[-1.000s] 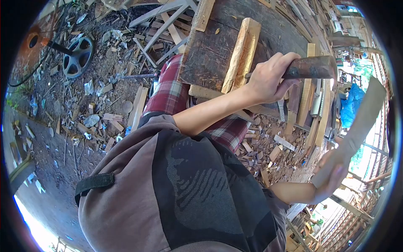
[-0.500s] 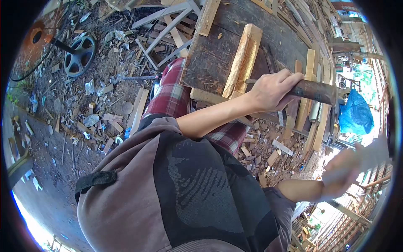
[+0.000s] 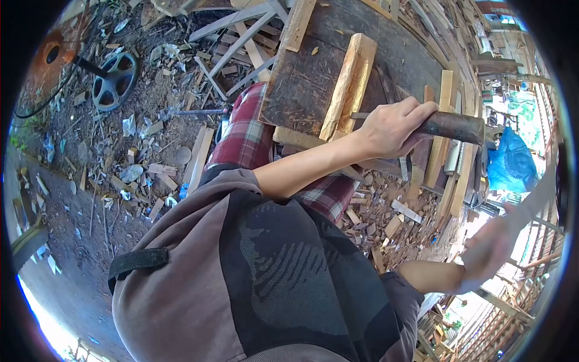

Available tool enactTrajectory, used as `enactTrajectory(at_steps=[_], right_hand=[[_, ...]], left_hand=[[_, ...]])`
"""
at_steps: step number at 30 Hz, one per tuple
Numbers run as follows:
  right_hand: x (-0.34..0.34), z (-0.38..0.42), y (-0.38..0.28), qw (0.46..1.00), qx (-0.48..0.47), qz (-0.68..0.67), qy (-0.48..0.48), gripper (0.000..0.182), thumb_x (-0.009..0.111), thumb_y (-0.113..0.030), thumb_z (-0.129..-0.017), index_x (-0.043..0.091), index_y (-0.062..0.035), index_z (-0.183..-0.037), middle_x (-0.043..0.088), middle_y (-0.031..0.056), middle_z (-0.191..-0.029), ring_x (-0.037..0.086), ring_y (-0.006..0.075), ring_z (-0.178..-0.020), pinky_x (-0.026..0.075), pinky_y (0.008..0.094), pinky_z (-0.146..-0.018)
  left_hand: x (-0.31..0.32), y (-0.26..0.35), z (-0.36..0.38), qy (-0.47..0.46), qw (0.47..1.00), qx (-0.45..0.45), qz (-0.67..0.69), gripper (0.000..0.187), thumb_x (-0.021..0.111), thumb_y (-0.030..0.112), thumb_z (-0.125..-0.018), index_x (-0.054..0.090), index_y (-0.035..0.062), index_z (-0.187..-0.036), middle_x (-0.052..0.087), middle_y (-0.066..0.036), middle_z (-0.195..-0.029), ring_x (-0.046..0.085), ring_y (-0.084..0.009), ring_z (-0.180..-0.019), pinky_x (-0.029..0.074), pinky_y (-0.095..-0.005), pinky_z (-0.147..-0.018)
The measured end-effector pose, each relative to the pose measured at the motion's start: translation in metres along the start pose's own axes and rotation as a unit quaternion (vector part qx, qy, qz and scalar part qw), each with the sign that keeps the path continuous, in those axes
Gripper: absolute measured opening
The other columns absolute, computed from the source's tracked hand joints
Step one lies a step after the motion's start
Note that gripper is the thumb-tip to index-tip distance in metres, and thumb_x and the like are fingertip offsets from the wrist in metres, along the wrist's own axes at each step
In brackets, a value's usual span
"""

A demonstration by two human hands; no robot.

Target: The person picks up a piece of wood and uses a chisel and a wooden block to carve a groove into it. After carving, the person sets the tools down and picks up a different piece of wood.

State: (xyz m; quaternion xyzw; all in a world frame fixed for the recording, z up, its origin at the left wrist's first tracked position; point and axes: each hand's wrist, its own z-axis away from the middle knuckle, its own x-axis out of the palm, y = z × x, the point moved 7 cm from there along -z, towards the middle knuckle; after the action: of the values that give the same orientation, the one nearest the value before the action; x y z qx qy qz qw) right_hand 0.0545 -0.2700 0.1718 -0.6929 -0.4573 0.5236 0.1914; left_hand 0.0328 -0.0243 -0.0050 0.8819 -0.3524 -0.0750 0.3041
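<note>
My left hand (image 3: 398,128) is wrapped round a chisel (image 3: 455,128) with a thick, dark wooden handle. The chisel lies nearly level across the view, its narrow blade meeting the lower part of a carved wood block (image 3: 350,84). That block has a pale, freshly cut channel and rests on a dark, worn board (image 3: 295,90). Out to the right, my right hand (image 3: 487,250) is closed round a long greyish bar (image 3: 531,202), smeared by motion, whose kind I cannot make out. The bar is apart from the chisel handle.
Wood strips (image 3: 446,96) lie along the right of the board. A blue plastic bag (image 3: 511,161) is beyond them. Wood scraps and chips (image 3: 386,223) litter the ground. A black wheel (image 3: 114,81) and a grey frame (image 3: 241,45) stand at the upper left.
My right hand has shifted slightly, and the bar in it now points more steeply upward. The left hand, chisel and block have barely moved.
</note>
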Motion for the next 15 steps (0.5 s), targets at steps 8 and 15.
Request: enactTrajectory(at_steps=[8,15], right_hand=[[0.027,0.007,-0.014,0.996,-0.089,0.007,-0.030,0.068,0.045,-0.048,-0.093,0.034,0.0021,-0.137,0.049,0.0068,-0.069,0.047,0.0137,-0.049,0.038,0.0205,-0.044],[0.007,0.025,-0.024,0.992,-0.084,-0.085,-0.030,0.072,0.047,-0.049,-0.093,0.033,0.0060,-0.137,0.045,0.0051,-0.066,0.044,0.0096,-0.048,0.034,0.0205,-0.040]], left_hand=[[0.008,0.001,0.003,-0.061,0.997,0.000,-0.048,0.051,0.069,0.020,-0.080,0.049,0.0064,-0.125,0.055,-0.010,-0.084,0.060,-0.0276,-0.068,0.049,-0.0350,-0.056],[0.005,0.007,-0.003,-0.004,0.999,0.030,-0.029,0.055,0.071,0.019,-0.076,0.050,0.0049,-0.126,0.056,-0.011,-0.085,0.060,-0.0272,-0.069,0.049,-0.0346,-0.055]])
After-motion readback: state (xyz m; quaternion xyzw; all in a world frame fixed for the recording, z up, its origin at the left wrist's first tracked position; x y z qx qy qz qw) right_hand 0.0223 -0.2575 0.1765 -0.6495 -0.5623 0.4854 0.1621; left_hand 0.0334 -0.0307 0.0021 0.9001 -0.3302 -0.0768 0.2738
